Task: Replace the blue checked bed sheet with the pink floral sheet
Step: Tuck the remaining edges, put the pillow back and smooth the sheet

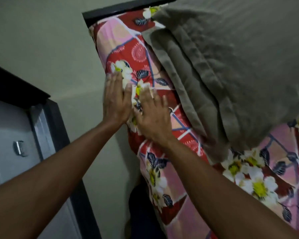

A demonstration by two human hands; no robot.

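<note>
- Sheet (178, 213): pink and red, printed with white flowers and dark leaves. It runs from 12 o'clock down to 5 o'clock of the view, drawn over the top and the near side of the bed.
- Left hand (116, 100): near the centre of the view, fingers straight and close together, pointing to 12 o'clock. The palm lies flat on the sheet at the bed's side edge and grips nothing.
- Right hand (154, 116): just beside the left hand, at its 4 o'clock. The fingers are straight and slightly spread, the palm is flat on the sheet, and nothing is gripped. The fingertips are blurred.
- Pillow (240, 66): grey, with a stitched flat border. It rests on the sheet at 1 to 3 o'clock, its border near the right hand.
- Bed frame (119, 9): a dark bar at 12 o'clock, along the sheet's far end.
- Wall (50, 40): plain and pale, from 9 to 11 o'clock, alongside the bed.
- Cabinet (3, 131): grey with dark edging, at 8 to 9 o'clock; a small metal handle (18, 148) is on its face.
</note>
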